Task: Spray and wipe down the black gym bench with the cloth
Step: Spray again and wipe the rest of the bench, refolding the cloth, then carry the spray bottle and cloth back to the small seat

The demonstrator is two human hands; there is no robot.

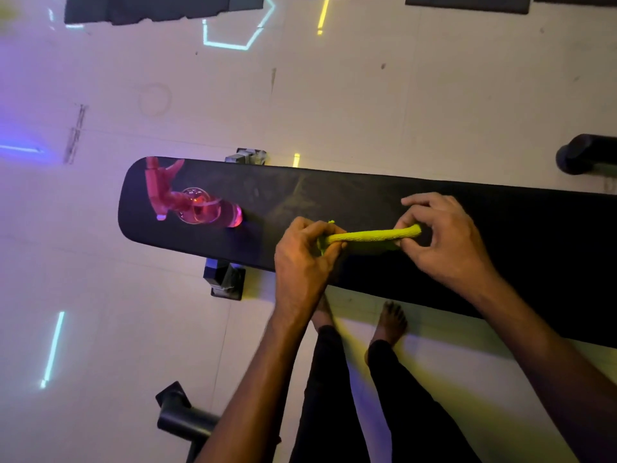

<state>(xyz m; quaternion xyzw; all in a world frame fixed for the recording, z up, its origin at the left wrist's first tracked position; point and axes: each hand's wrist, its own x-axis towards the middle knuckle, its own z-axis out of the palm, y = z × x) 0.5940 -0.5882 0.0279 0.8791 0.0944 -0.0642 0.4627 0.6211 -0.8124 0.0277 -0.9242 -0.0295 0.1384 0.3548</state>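
Observation:
The black gym bench [334,198] runs from centre left to the right edge, with faint wet smears on its middle. A yellow-green cloth [370,236], rolled into a thin strip, hangs just above the bench pad. My left hand [305,259] grips its left end and my right hand [444,235] pinches its right end. A pink see-through spray bottle [187,202] stands on the bench's left end, apart from both hands.
Light floor tiles surround the bench, with coloured light reflections. Bench feet [227,279] stick out below and above the pad. A black roller [582,155] sits at the right edge and black metal equipment [183,416] at the bottom left. My bare feet [390,322] stand beside the bench.

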